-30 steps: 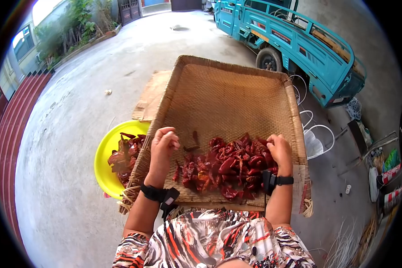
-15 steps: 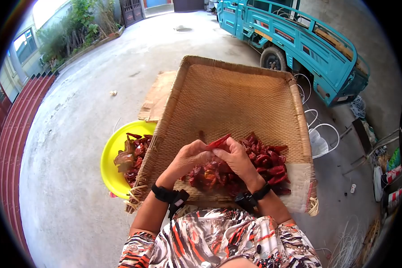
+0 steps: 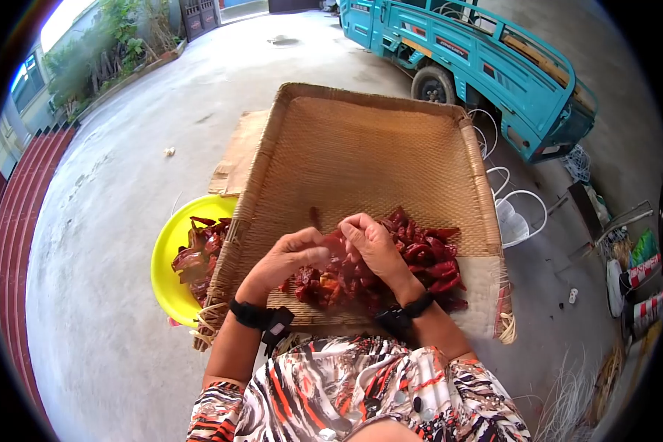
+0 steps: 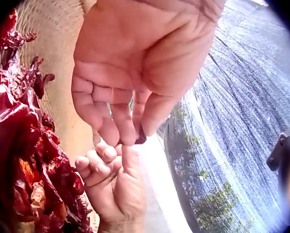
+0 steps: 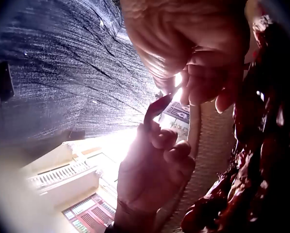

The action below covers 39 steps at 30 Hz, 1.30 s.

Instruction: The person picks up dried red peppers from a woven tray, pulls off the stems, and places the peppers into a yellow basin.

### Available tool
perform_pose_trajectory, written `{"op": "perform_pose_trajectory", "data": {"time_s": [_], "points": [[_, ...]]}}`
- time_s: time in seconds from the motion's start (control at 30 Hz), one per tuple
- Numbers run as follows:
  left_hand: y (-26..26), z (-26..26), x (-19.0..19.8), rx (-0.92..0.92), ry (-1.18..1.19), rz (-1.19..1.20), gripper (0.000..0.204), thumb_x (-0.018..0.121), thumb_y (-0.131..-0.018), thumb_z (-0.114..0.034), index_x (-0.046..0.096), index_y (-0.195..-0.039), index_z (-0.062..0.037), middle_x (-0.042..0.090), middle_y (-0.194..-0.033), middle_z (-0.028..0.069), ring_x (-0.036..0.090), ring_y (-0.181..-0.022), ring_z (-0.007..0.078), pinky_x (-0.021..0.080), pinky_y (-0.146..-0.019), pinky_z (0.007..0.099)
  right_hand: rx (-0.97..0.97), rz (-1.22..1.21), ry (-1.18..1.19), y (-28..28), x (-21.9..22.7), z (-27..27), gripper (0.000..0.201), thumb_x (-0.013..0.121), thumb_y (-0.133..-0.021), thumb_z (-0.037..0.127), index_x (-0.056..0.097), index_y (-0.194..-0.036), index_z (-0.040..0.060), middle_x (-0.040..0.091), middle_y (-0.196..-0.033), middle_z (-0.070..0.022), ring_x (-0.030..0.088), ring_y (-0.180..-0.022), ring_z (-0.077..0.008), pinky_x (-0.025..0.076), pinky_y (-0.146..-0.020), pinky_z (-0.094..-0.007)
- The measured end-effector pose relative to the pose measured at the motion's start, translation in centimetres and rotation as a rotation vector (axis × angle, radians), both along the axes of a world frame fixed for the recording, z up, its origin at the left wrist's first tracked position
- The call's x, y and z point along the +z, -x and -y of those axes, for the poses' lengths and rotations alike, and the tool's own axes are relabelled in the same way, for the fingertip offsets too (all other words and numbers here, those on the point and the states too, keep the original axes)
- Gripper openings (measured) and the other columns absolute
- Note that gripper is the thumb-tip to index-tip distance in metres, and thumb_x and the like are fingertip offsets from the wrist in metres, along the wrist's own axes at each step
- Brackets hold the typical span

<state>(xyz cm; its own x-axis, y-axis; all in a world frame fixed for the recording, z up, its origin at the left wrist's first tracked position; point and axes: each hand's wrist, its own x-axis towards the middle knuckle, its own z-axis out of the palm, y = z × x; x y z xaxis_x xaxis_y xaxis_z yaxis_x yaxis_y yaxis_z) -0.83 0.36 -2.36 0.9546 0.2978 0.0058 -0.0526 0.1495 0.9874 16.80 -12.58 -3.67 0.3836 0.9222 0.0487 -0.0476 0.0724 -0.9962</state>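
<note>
Both hands meet over a heap of dried red chili peppers [image 3: 420, 258] in a woven basket tray [image 3: 368, 147]. My left hand [image 3: 291, 254] pinches one dried chili pepper [image 5: 157, 108] between thumb and fingers, its dark tip showing at the left hand [image 4: 140, 58] in the left wrist view. My right hand [image 3: 376, 243] grips the thin other end of that pepper, fingers curled. In the right wrist view the pepper spans the small gap between the right hand [image 5: 188, 43] above and the left hand [image 5: 152, 177] below. Motion blurs the pepper in the head view.
A yellow basin [image 3: 166, 269] of dark red pepper pieces stands left of the tray, beside flat cardboard [image 3: 239, 151]. To the right are a white bucket [image 3: 512, 221] and a metal-framed chair [image 3: 589, 214]. A teal cargo tricycle [image 3: 486, 66] is parked behind.
From being apart over the tray, the hands came together, a red chili pepper held between their fingertips. Since then they have shifted slightly left in the view, still close together.
</note>
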Motion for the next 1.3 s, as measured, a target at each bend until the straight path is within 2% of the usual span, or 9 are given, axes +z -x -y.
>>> {"op": "perform_pose_trajectory", "data": {"time_s": [0.27, 0.33, 0.4, 0.47, 0.57, 0.67, 0.83, 1.03, 1.3], "points": [[-0.4, -1.4, -0.5, 0.639, 0.376, 0.464, 0.004, 0.057, -0.098, -0.014, 0.052, -0.098, -0.0126, 0.058, -0.076, 0.0003, 0.057, -0.068, 0.0107, 0.048, -0.062, 0.0243, -0.5, 0.246, -0.117, -6.5, 1.9, 3.1, 0.019, 0.057, -0.095, 0.014, 0.058, -0.11, 0.0015, 0.06, -0.08, -0.0022, 0.054, -0.065, -0.0053, 0.047, -0.058, -0.0217], [0.0, -2.5, -1.2, 0.786, 0.434, 0.604, 0.005, 0.055, -0.099, -0.017, 0.05, -0.098, -0.0148, 0.052, -0.072, -0.0008, 0.053, -0.063, 0.0102, 0.045, -0.055, 0.0241, -0.712, 0.671, 0.02, -9.7, 0.4, 4.6, 0.014, 0.059, -0.091, 0.012, 0.064, -0.103, 0.0051, 0.066, -0.092, -0.0072, 0.064, -0.077, -0.0206, 0.052, -0.068, -0.0336], [0.8, -3.6, -1.6, 0.948, 0.453, 0.664, 0.007, 0.056, -0.099, -0.018, 0.05, -0.1, -0.0153, 0.051, -0.071, -0.0012, 0.051, -0.06, 0.0101, 0.044, -0.054, 0.024, -0.766, 1.064, 0.409, -11.7, 0.2, 6.5, 0.019, 0.06, -0.086, 0.01, 0.065, -0.104, 0.0092, 0.067, -0.098, -0.0098, 0.063, -0.089, -0.0308, 0.052, -0.078, -0.0404], [1.8, -4.9, -2.1, 1.035, 0.519, 0.627, 0.018, 0.052, -0.1, -0.033, 0.05, -0.105, -0.0158, 0.054, -0.073, 0.0007, 0.051, -0.062, 0.0128, 0.044, -0.056, 0.0262, -0.766, 1.178, 0.513, -13.2, -1.4, 8.1, 0.024, 0.056, -0.083, 0.007, 0.065, -0.104, 0.0098, 0.065, -0.107, -0.0131, 0.059, -0.098, -0.0355, 0.048, -0.087, -0.0414], [2.7, -5.3, -1.4, 1.086, 0.69, 0.636, 0.031, 0.048, -0.099, -0.044, 0.053, -0.111, -0.0164, 0.057, -0.079, 0.0042, 0.053, -0.065, 0.0166, 0.046, -0.059, 0.0301, -0.668, 1.211, 0.701, -14.6, -3.9, 9.6, 0.027, 0.056, -0.081, 0.003, 0.068, -0.102, 0.0141, 0.065, -0.111, -0.0076, 0.054, -0.108, -0.0337, 0.042, -0.096, -0.0435], [2.8, -6.1, -2.5, 1.109, 0.724, 0.522, 0.027, 0.05, -0.098, -0.038, 0.055, -0.114, -0.0164, 0.057, -0.082, 0.005, 0.053, -0.066, 0.0175, 0.046, -0.06, 0.0304, -0.623, 1.204, 0.755, -14.0, -4.0, 9.9, 0.026, 0.059, -0.077, 0.004, 0.07, -0.097, 0.0164, 0.066, -0.113, -0.0055, 0.053, -0.11, -0.033, 0.038, -0.099, -0.0465], [1.2, -4.5, -2.2, 0.832, 0.457, 0.416, 0.021, 0.054, -0.097, -0.018, 0.055, -0.113, -0.0049, 0.058, -0.074, 0.0015, 0.054, -0.063, 0.0114, 0.045, -0.058, 0.0244, -0.684, 1.044, 0.702, -12.5, -1.1, 8.7, 0.021, 0.063, -0.08, 0.012, 0.069, -0.099, 0.0139, 0.068, -0.107, -0.0084, 0.059, -0.102, -0.0321, 0.042, -0.094, -0.0458], [0.2, -1.8, -0.2, 0.415, 0.11, 0.057, 0.026, 0.056, -0.097, -0.02, 0.055, -0.118, -0.0056, 0.061, -0.086, 0.0008, 0.058, -0.073, 0.0083, 0.048, -0.069, 0.0233, -0.428, 0.836, 0.16, -6.4, 2.8, 5.6, 0.025, 0.068, -0.081, 0.012, 0.067, -0.106, 0.0078, 0.068, -0.102, -0.013, 0.063, -0.095, -0.0309, 0.049, -0.084, -0.0389], [0.0, -0.6, 0.0, 0.157, -0.012, 0.072, 0.029, 0.064, -0.095, -0.021, 0.056, -0.118, -0.0048, 0.06, -0.093, -0.0002, 0.057, -0.08, 0.007, 0.047, -0.074, 0.0215, -0.017, 0.716, 0.046, -0.2, 3.3, 2.8, 0.028, 0.068, -0.085, 0.008, 0.066, -0.112, 0.0034, 0.067, -0.104, -0.0133, 0.064, -0.097, -0.0238, 0.05, -0.085, -0.0327]]}}
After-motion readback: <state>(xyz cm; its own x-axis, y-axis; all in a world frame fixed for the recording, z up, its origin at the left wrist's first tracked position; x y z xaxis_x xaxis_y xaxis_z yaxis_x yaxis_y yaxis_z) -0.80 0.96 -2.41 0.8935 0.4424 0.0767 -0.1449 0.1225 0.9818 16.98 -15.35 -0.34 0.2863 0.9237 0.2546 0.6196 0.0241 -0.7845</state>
